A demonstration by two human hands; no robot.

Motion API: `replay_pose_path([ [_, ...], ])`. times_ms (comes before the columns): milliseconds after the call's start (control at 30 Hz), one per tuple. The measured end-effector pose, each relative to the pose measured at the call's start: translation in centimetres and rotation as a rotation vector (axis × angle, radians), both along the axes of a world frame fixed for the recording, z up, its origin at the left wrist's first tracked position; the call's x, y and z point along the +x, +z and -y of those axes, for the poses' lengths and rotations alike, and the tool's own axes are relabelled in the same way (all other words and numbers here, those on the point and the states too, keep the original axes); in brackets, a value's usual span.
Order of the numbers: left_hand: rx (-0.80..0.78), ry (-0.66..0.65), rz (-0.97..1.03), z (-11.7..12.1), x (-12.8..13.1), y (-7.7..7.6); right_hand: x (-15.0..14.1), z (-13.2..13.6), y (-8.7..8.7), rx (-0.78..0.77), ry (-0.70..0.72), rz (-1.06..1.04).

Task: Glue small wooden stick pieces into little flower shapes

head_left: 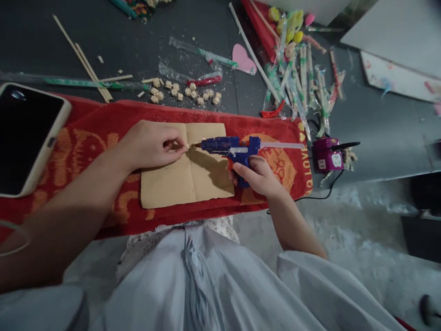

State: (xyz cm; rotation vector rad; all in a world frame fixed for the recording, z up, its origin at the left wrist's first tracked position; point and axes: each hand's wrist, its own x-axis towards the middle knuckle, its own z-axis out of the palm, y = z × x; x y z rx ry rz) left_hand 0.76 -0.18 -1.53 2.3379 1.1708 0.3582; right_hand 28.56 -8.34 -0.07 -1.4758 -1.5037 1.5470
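My right hand (260, 177) grips the handle of a blue hot glue gun (229, 147), a finger on its orange trigger; a clear glue stick sticks out of its back. The nozzle points left at a small pale piece (186, 146) pinched in the fingertips of my left hand (151, 145). Both hands are over a creased brown cardboard sheet (188, 177) lying on a red patterned towel (86, 138).
A phone (29, 138) lies on the towel at left. Behind the towel lie several small pale pieces (186, 92), wooden sticks (82, 59), a pink heart (242, 59) and wrapped sticks (303, 78). A purple socket block (327, 156) with a black cord sits at right.
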Motion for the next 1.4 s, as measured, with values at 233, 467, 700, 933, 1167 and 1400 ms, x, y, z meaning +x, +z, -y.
replay_pose_path([
  [233,-0.003,0.001,-0.010,0.02,0.04,-0.29,-0.01,-0.31,-0.10,0.009,0.037,0.023],
  [467,-0.023,-0.001,0.021,0.01,-0.01,-0.60,-0.32,-0.34,-0.05,0.018,0.046,0.041],
  [700,-0.010,-0.007,0.002,-0.01,-0.01,-0.59,-0.54,-0.45,0.12,-0.007,0.033,0.018],
  [933,0.008,-0.020,0.018,-0.04,-0.06,-0.57,-0.37,-0.32,-0.20,-0.006,0.033,0.015],
  [1167,0.034,-0.030,0.033,-0.09,-0.09,-0.75,-0.21,-0.20,-0.28,-0.043,0.006,-0.015],
  [1400,0.041,-0.013,-0.001,0.00,-0.05,-0.71,-0.39,-0.37,-0.18,0.011,0.045,0.037],
])
